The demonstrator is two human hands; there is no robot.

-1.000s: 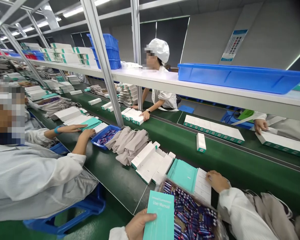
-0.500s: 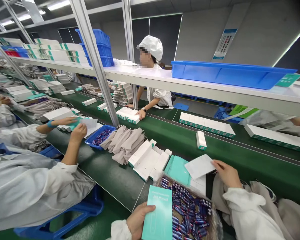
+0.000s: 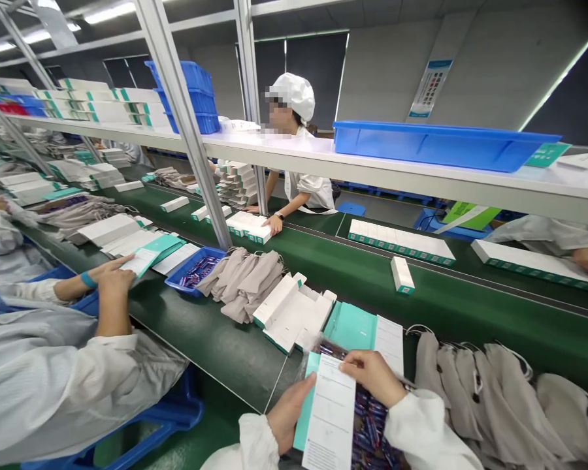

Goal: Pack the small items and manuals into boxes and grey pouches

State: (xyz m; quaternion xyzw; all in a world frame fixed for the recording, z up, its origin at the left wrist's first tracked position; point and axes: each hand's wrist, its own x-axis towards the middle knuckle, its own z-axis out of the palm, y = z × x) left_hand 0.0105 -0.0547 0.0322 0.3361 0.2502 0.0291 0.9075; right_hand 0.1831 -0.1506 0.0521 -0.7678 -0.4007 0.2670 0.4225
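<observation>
My left hand (image 3: 288,411) grips a teal user manual (image 3: 302,408) by its left edge, low in the head view. My right hand (image 3: 370,375) pinches the top of a white printed sheet (image 3: 329,418) that lies over the manual. Both hands hover above a bag of small blue and purple batteries (image 3: 367,418). Just beyond lie a stack of teal manuals (image 3: 350,326) and a stack of white sheets (image 3: 389,336). Left of them are open white boxes (image 3: 294,313).
Grey cloth pouches lie at my right (image 3: 475,385) and further left (image 3: 247,277). A white box (image 3: 402,274) rides the green conveyor (image 3: 353,274). A co-worker's arms (image 3: 102,287) reach over papers at left. A person in a white cap (image 3: 294,98) stands opposite. Blue bins (image 3: 436,143) sit on the shelf.
My right hand picked a white sheet off the stack and brought it down onto the teal manual in my left hand. The co-worker at left drew both arms back.
</observation>
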